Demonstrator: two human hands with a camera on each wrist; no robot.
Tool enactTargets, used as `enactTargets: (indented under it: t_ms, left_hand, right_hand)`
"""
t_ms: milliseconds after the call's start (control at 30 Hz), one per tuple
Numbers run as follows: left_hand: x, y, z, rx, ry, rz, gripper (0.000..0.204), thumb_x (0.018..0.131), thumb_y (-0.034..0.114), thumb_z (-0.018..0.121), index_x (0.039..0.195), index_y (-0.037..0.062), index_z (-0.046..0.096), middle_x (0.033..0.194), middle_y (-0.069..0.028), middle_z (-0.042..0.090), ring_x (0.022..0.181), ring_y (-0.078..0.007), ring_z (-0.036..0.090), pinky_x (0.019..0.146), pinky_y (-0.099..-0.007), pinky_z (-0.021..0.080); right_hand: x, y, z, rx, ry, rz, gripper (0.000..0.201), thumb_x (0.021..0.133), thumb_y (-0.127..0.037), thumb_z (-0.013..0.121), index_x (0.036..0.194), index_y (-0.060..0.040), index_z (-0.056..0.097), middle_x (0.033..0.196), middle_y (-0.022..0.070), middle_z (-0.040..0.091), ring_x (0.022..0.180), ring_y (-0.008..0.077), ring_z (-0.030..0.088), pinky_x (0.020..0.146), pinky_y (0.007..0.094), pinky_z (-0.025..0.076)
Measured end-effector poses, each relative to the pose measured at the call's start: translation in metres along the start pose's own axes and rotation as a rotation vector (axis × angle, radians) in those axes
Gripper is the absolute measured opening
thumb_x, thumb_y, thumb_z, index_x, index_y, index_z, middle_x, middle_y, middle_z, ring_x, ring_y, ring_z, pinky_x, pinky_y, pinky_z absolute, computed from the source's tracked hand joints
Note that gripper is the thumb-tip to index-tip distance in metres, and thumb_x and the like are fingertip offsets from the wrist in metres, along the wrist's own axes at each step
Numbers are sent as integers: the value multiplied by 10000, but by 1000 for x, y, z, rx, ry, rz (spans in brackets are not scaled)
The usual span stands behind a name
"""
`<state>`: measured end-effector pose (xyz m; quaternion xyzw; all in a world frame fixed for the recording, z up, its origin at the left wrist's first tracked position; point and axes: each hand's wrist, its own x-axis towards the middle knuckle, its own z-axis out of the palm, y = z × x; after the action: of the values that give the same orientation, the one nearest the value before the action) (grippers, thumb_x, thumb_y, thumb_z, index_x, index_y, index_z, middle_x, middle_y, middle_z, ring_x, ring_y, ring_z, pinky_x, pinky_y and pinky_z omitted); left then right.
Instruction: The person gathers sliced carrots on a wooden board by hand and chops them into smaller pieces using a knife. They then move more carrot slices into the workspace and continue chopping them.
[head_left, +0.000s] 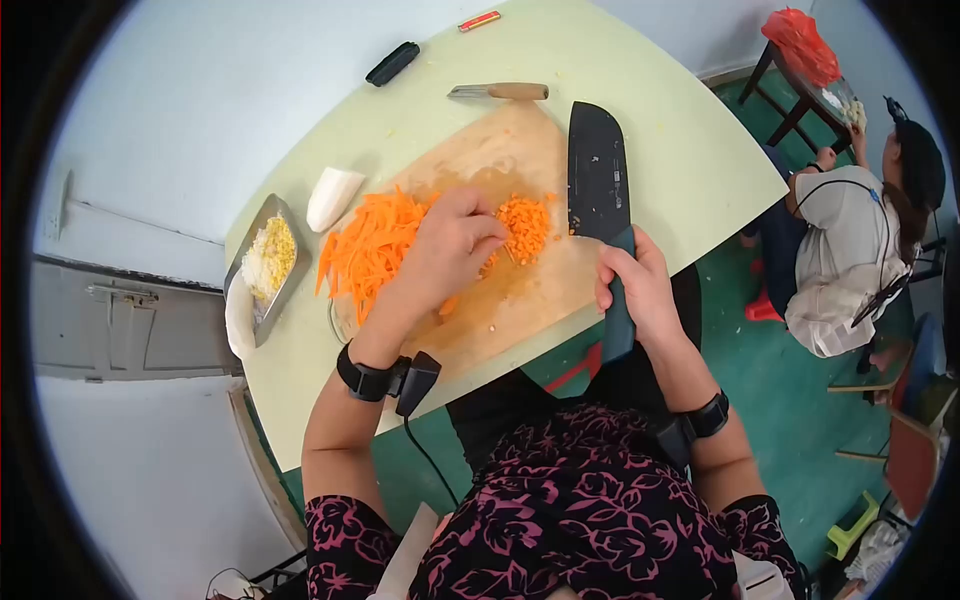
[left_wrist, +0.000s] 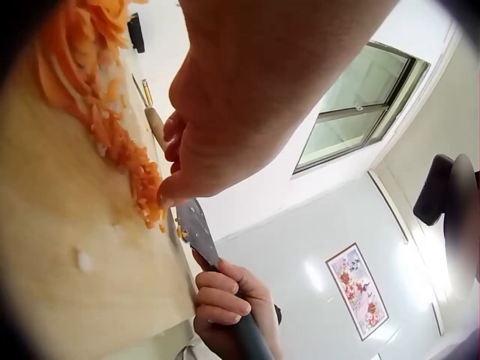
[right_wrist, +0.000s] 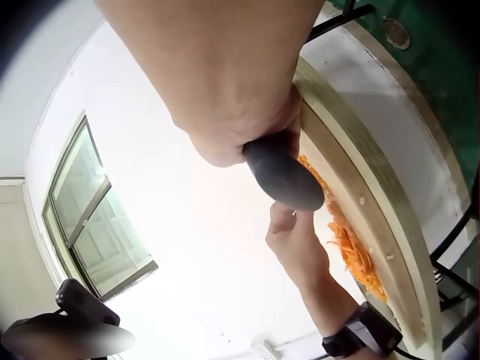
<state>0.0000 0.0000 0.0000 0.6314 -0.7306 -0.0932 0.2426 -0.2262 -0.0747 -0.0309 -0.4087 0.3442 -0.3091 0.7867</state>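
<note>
Curled, with thumb and fingertips close together, my left hand (head_left: 450,245) is over the carrot in the head view. In the left wrist view its thumb tip is right at the edge of the carrot bits; nothing shows between the fingers. Shredded carrot (head_left: 372,245) lies left of this hand on the wooden cutting board (head_left: 540,310), and finely diced carrot (head_left: 524,230) lies to its right. My right hand (head_left: 645,290) grips the teal handle of a broad kitchen knife (head_left: 598,165). The dark blade points away from me over the board's right side, with small bits stuck to it.
A peeled white radish piece (head_left: 334,198) lies left of the board. Beside it, a metal tray (head_left: 290,285) holds chopped yellow and white food. A wooden-handled tool (head_left: 510,91) and a black object (head_left: 392,63) lie behind. Another person (head_left: 850,220) sits at right.
</note>
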Motion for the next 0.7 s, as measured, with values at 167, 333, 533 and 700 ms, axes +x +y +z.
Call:
enactTargets:
  t_ms: [167,333,533,700]
  left_hand:
    - [5,-4,14,54,-24,156,94,687,19,695,775,31,665,833,-70,538,854,-246,522,744,-349,440]
    - [12,3,5,292,-111,255,56,661,39,673,713,37,652,817,-66,534,863,-235,510,757,-341,418]
    - [20,3,1,353,-197,253,39,605,43,626,609,51,589,778,-60,506,825,-222,481,740,-323,376]
    - [21,0,4,269,-158,181,64,605,21,612,605,44,553,774,-64,509,818,-233,482,740,-335,383]
  right_hand:
    - [-1,-4,-7,-34,20,3,163,841,-67,496,996,-17,495,628,34,477,430,126,488,418,280,439]
    - [-1,-2,-1,-17,-13,2,122,865,-99,503,956,-24,471,628,26,470,429,123,483,407,269,425]
    - [-1,1,0,-11,-7,5,117,874,-106,504,942,-20,462,625,27,474,427,124,485,402,265,419]
    - [3,3,-5,-6,-32,10,184,865,-90,502,1032,-15,493,641,35,480,429,129,493,408,279,432]
